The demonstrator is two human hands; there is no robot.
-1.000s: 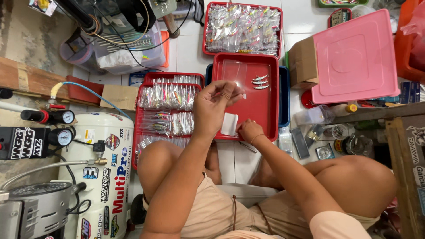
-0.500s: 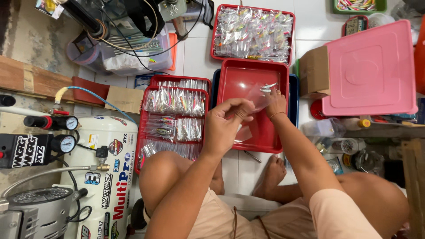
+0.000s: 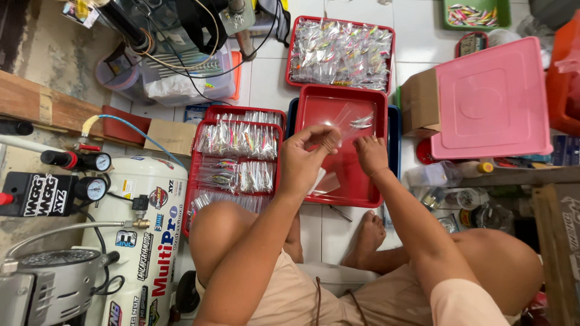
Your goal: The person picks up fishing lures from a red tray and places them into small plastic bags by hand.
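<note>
**Right hand drawn back from the lures**

Since half a second ago our right hand (image 3: 370, 154) has pulled nearer, away from the small fishing lures (image 3: 362, 121) it was touching at the far end of the red tray (image 3: 314, 99). It now hovers over the tray's middle with fingers curled; whether it pinches anything we cannot tell. Our left hand (image 3: 305, 160) sits just left of it, thumb and fingertips pinched on the near edge of a clear plastic sleeve (image 3: 345, 116), which stretches away toward the lures. More flat clear sleeves (image 3: 323, 181) lie on the tray's near left corner, partly under the left hand.

Left of the tray, touching it, is a red tray of bagged lures (image 3: 235, 157). Farther off stands another red tray heaped with bagged lures (image 3: 341, 51). To the right, a pink lid (image 3: 489, 96) rests over a cardboard box (image 3: 414, 99). At near left stands a white air compressor (image 3: 145, 229).
</note>
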